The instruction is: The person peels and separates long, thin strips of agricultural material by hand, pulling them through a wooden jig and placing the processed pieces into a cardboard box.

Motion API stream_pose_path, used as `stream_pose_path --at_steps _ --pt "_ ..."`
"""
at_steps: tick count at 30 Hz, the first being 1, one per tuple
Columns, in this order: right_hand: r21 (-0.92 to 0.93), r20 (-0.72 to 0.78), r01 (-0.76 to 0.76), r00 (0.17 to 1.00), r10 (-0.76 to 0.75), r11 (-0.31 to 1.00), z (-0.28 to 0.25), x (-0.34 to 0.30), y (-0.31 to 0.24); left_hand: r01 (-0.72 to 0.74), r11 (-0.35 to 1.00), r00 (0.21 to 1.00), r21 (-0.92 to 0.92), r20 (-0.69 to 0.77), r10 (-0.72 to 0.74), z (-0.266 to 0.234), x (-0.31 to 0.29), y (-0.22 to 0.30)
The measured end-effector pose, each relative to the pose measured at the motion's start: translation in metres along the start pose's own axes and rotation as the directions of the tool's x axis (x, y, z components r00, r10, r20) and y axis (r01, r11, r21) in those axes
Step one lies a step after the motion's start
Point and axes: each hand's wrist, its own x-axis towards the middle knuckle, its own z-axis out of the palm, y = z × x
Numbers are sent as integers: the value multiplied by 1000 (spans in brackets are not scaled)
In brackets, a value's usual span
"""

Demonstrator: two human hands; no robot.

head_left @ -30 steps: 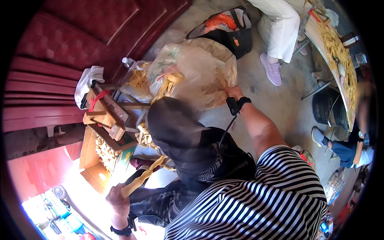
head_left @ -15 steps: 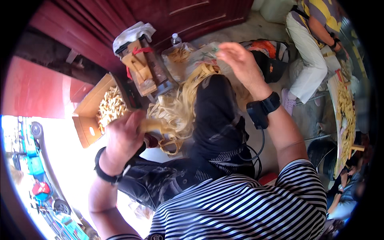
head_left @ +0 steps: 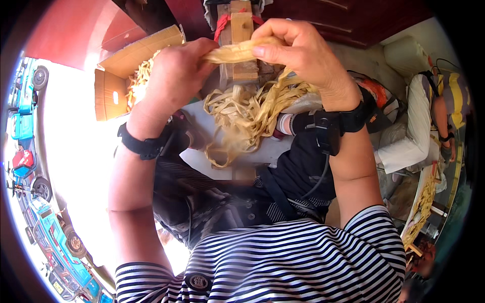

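Stretched between my hands is a pale yellow, flat fibrous strip [head_left: 235, 52], roughly level and a little folded. My left hand [head_left: 177, 76] is closed round one end. The other end is pinched between the thumb and fingers of my right hand [head_left: 305, 59]. Below them lies a loose tangled heap of similar long strips [head_left: 252, 113], spread over a pale sheet [head_left: 209, 169] between my feet. Just beyond the held strip stands a wooden block device [head_left: 243, 31] with red cloth tied on it, partly hidden by the strip.
A cardboard box [head_left: 110, 98] with many short pale pieces stands at the left. At the right, a person in white trousers [head_left: 408, 134] sits near a board [head_left: 423, 204] covered with yellowish pieces. Blue vehicles [head_left: 55, 227] are outside at far left. Dark red panels [head_left: 333, 20] rise behind.
My right hand, raised and open before, now pinches the strip. My left hand has moved up and forward with it. The view has turned, showing the heap and wooden device more centrally.
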Motion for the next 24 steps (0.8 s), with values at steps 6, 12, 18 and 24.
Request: stream_pose_path --at_steps 6,12,18,24 --pt "391 209 -240 963 168 889 41 12 48 -144 989 989 13 18 144 43 6 -6" --pt "-39 129 -435 891 436 900 33 -1 74 143 955 930 -260 365 -40 33 5 -24" --pt "297 105 -422 906 410 856 50 3 67 387 803 891 -453 408 -200 45 -1 -34" --pt "-282 -74 201 970 -230 938 53 3 76 777 66 615 -626 733 -291 35 5 -30"
